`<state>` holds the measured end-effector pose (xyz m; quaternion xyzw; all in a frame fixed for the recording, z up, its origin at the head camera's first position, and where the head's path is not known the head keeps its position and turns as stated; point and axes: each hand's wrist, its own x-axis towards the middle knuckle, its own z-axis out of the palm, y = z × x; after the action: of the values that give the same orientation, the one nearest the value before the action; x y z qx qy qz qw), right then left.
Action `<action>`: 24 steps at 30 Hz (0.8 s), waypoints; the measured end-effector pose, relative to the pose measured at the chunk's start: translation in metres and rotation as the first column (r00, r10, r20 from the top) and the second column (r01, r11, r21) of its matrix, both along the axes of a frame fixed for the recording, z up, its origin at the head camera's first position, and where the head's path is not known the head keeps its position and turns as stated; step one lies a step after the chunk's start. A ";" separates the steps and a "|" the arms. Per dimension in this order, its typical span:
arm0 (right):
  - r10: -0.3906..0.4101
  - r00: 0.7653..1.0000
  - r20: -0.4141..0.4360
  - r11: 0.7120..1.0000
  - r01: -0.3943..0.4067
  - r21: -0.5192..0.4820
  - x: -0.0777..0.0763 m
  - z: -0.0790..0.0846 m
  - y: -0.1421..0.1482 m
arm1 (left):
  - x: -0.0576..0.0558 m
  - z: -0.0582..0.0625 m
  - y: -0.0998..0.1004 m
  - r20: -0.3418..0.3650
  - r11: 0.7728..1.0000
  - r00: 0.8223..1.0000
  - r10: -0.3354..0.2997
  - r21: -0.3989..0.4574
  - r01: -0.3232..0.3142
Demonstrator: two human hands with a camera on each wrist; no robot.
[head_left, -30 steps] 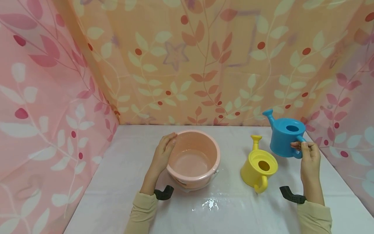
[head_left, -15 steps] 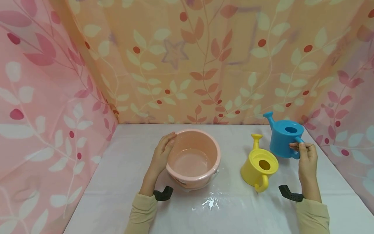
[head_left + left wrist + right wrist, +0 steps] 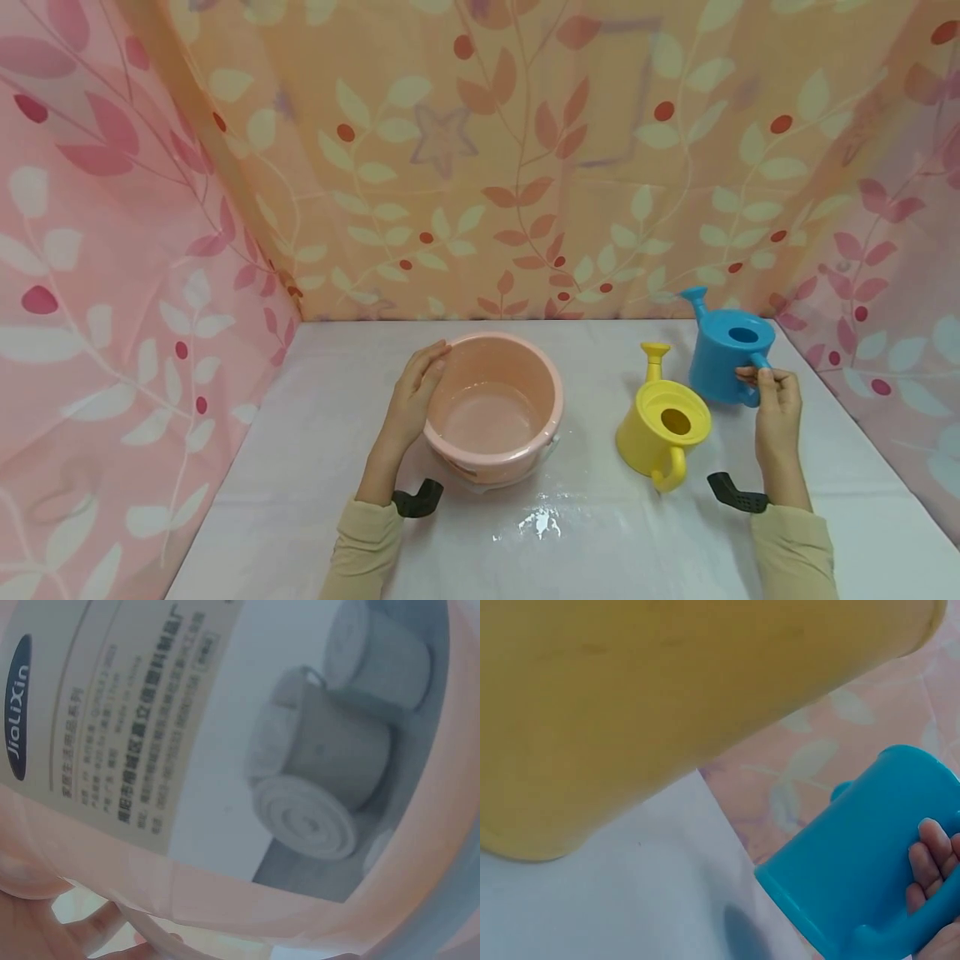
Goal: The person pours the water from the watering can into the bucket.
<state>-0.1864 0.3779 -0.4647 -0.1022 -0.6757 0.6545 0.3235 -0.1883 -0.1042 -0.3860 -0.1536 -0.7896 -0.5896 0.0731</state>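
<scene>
On the left, a pink bucket (image 3: 551, 367) stands upright with what looks like clear water in its bottom. My left hand (image 3: 416, 392) rests against its left side, fingertips at the rim; in the left wrist view the fingers (image 3: 97, 930) show beside the bucket's printed label (image 3: 202, 735). At the right, my right hand (image 3: 778, 412) grips the handle of a blue watering can (image 3: 720, 367), its curled fingers (image 3: 928, 859) passing through the handle. The can appears raised off the table. Nearer me and to its left, a yellow watering can (image 3: 648, 437) stands untouched.
A white cloth covers the table (image 3: 585, 550), with a wet shiny patch (image 3: 542, 523) in front of the bucket. Floral curtains hang behind (image 3: 480, 208) and along both sides. Black wrist mounts (image 3: 420, 498) are worn on both arms.
The blue watering can and my right hand have shifted a little to the left, closer to the yellow can. My left hand and the bucket keep their places; the view shifts slightly.
</scene>
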 end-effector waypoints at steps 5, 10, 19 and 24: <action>-0.014 1.000 0.024 1.000 0.014 0.014 -0.001 -0.006 0.003 | 0.000 -0.001 0.000 0.005 1.000 1.000 0.009 -0.010 -0.009; -0.016 0.999 0.035 1.000 0.017 -0.023 -0.001 -0.010 0.006 | 0.000 -0.001 0.000 0.007 1.000 1.000 0.010 -0.012 -0.010; -0.004 0.998 0.061 0.997 0.008 -0.073 -0.003 -0.022 0.010 | 0.000 -0.001 0.000 0.008 1.000 1.000 0.006 -0.010 -0.005; 0.010 0.998 0.070 0.993 -0.002 -0.115 -0.004 -0.028 0.013 | 0.000 -0.001 0.000 0.010 1.000 1.000 0.003 -0.009 -0.003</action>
<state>-0.1901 0.3912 -0.4923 -0.1415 -0.6482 0.6892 0.2913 -0.1883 -0.1044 -0.3870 -0.1498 -0.7928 -0.5867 0.0694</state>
